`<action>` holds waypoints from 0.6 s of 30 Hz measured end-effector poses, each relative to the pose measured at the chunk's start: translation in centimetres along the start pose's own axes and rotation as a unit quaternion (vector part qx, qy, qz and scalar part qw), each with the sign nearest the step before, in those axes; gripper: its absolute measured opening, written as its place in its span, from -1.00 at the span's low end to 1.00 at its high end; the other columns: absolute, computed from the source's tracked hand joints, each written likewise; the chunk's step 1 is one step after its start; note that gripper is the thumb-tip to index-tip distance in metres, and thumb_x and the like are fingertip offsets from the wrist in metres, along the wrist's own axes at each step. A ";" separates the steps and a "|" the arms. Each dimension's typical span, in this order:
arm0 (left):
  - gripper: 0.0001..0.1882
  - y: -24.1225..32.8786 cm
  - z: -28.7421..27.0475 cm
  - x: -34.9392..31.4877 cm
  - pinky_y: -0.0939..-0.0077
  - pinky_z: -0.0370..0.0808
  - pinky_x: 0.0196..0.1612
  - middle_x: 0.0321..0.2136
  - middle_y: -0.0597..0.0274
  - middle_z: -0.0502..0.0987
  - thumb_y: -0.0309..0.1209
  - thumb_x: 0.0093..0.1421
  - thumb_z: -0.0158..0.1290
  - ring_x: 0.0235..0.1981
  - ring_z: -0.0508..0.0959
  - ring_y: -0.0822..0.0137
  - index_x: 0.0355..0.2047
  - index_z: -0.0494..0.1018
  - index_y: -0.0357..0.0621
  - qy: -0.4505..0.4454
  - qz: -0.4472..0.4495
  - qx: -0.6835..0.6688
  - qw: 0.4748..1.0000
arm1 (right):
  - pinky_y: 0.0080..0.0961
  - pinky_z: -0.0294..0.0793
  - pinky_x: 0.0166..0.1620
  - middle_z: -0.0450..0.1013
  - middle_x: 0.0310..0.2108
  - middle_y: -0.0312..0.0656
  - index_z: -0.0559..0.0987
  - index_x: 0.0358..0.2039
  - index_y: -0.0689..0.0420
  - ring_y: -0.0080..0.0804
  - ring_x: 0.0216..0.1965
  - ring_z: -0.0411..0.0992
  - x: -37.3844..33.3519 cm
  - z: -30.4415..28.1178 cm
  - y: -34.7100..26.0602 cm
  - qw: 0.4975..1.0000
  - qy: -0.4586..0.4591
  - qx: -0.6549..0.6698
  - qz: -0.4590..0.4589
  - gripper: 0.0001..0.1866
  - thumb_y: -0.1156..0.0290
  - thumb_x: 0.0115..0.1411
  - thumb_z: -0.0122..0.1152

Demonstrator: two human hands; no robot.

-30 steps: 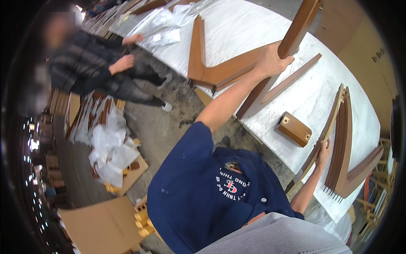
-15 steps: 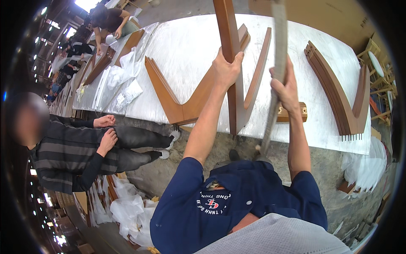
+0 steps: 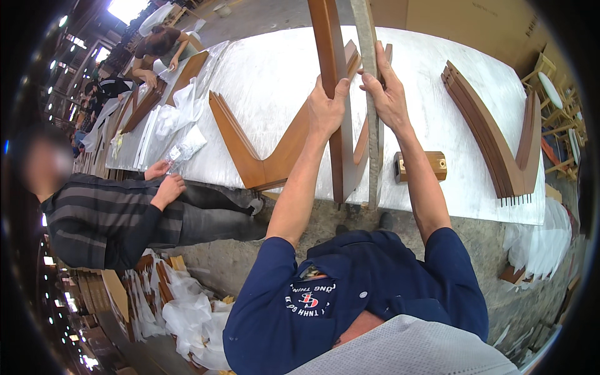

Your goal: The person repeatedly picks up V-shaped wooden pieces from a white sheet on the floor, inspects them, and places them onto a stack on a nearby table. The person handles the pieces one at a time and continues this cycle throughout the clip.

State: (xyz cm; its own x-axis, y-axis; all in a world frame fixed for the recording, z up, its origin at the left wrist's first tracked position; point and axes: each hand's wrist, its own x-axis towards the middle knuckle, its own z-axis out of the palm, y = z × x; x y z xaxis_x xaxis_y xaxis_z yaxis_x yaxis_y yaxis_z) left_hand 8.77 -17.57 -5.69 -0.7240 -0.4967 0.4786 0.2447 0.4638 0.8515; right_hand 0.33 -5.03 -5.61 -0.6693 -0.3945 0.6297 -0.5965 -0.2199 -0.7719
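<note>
My left hand (image 3: 327, 111) is wrapped round a long brown wooden piece (image 3: 324, 39), held on end above the table. In my right hand (image 3: 390, 105) is a long, narrow grey-beige strip (image 3: 374, 165), upright and close beside the wooden piece; its material I cannot make out. Behind both, partly hidden, lie V-shaped brown wooden frame parts (image 3: 275, 165) on the table. A short brown wooden block (image 3: 431, 166) with brass-coloured fittings rests near my right forearm. Further right is a stack of curved V-shaped wooden parts (image 3: 494, 144) with dark pins at the near end.
The table (image 3: 275, 59) has a silvery sheet over it. At left, a person in a striped shirt (image 3: 94, 219) stands holding a clear plastic packet (image 3: 185, 145). Another person (image 3: 159, 47) bends over wooden parts farther off. Plastic wrapping (image 3: 194, 312) lies behind on the left; cardboard (image 3: 465, 31) stands beyond.
My right hand has brought the grey-beige strip leftward, next to the wooden piece. The left hand has shifted slightly left. The person at left now has hands on the plastic packet.
</note>
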 end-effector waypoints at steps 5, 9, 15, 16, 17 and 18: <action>-0.37 2.0 1.4 -0.7 0.34 0.33 0.15 0.03 -0.03 0.47 0.01 0.35 -0.07 0.08 0.43 0.18 0.15 0.31 -0.35 -0.055 0.015 -0.062 0.996 | -0.30 0.28 0.22 0.34 0.12 0.05 0.02 0.41 0.10 -0.19 0.16 0.32 -0.1 -0.4 0.1 0.999 0.006 -0.016 -0.034 -0.29 0.27 0.32 0.02; -0.44 0.8 3.0 -1.8 0.36 0.41 0.08 -0.06 -0.02 0.53 -0.08 0.39 -0.10 0.01 0.51 0.19 0.13 0.33 -0.35 -0.051 0.076 -0.138 0.986 | -0.25 0.18 0.31 0.16 0.28 0.12 -0.04 0.40 0.20 -0.09 0.31 0.17 -1.0 0.4 0.4 0.998 0.038 -0.019 -0.052 -0.28 0.29 0.34 -0.03; -0.42 -0.7 3.0 -1.7 0.39 0.36 0.14 0.09 0.06 0.41 -0.08 0.39 -0.09 0.12 0.41 0.26 0.22 0.23 -0.28 -0.139 0.047 -0.181 0.972 | -0.23 0.19 0.30 0.10 0.29 0.19 -0.06 0.39 0.27 -0.07 0.31 0.15 -1.6 1.6 -0.8 0.995 0.092 -0.004 -0.027 -0.25 0.20 0.34 -0.03; -0.42 -0.7 3.0 -1.7 0.40 0.37 0.13 0.08 0.07 0.41 -0.07 0.39 -0.09 0.10 0.42 0.26 0.21 0.24 -0.28 -0.146 0.036 -0.185 0.971 | -0.27 0.27 0.23 0.19 0.23 0.16 -0.02 0.37 0.29 -0.12 0.22 0.25 -1.7 1.7 -0.7 0.994 0.108 -0.009 -0.030 -0.23 0.18 0.32 0.03; -0.42 -0.7 3.1 -1.8 0.40 0.38 0.12 0.07 0.07 0.42 -0.06 0.38 -0.08 0.09 0.42 0.26 0.20 0.25 -0.28 -0.152 0.026 -0.188 0.970 | -0.31 0.35 0.17 0.27 0.16 0.13 0.01 0.36 0.32 -0.17 0.13 0.35 -1.5 1.8 -0.6 0.992 0.124 -0.013 -0.034 -0.22 0.17 0.30 0.09; -0.41 -0.8 2.9 -1.8 0.41 0.39 0.11 0.05 0.08 0.44 -0.05 0.38 -0.07 0.08 0.43 0.27 0.19 0.26 -0.29 -0.152 0.018 -0.186 0.970 | -0.33 0.38 0.13 0.33 0.11 0.10 0.06 0.34 0.34 -0.21 0.08 0.39 -1.3 1.9 -1.3 0.992 0.123 0.026 0.003 -0.23 0.18 0.29 0.12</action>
State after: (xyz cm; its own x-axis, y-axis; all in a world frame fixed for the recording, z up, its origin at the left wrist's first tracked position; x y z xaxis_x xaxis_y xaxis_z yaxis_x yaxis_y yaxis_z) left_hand 7.96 -14.93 -7.85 -0.8541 -0.2188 0.4719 0.4481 0.1512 0.8811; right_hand 2.82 -5.92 -5.55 -0.7647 -0.1675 0.6222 -0.5728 -0.2657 -0.7755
